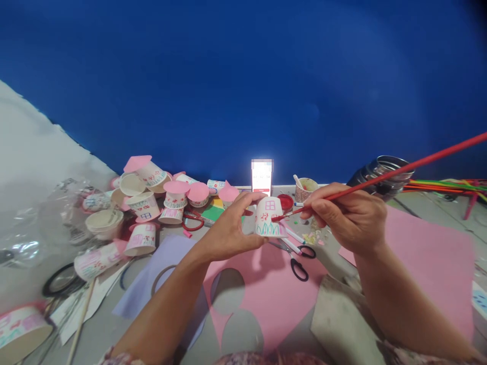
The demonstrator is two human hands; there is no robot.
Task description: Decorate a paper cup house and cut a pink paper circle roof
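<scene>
1. Left hand (228,230): grip clamped on the paper cup (268,218), fingers over its top and thumb at the near side. The cup is upside down, held a little above the table (102,329), around the middle and closer to the far edge than the near one.
2. Right hand (350,215): grip closed tight on the brush (380,177), like a pen, near the lower end of the handle.
3. Key relation: the cup lies to the left of the right hand, just beside it. The long axis of the brush runs from upper right down to lower left, and the red tip touches the cup wall near its base, next to red marks and above a drawn green grass line. A pink window is drawn higher on the same wall. The left hand is already on the cup; the right one reaches it only via the brush.
4. Surface: grey table w/ a pink paper sheet (281,294) with cut-out holes under the hands. Black scissors (299,258) and markers (292,238) lie just below the cup, and a red paint pot (285,202) stands just behind it.
5. Left part of the table: a pile of decorated cups (152,203), many w/ pink lids. Far right corner: metal tins (365,177) and coloured sticks (445,186).
6. Room: a blue wall (243,76) stands directly behind the far edge, w/ a lit phone (262,176) leaning against it.
</scene>
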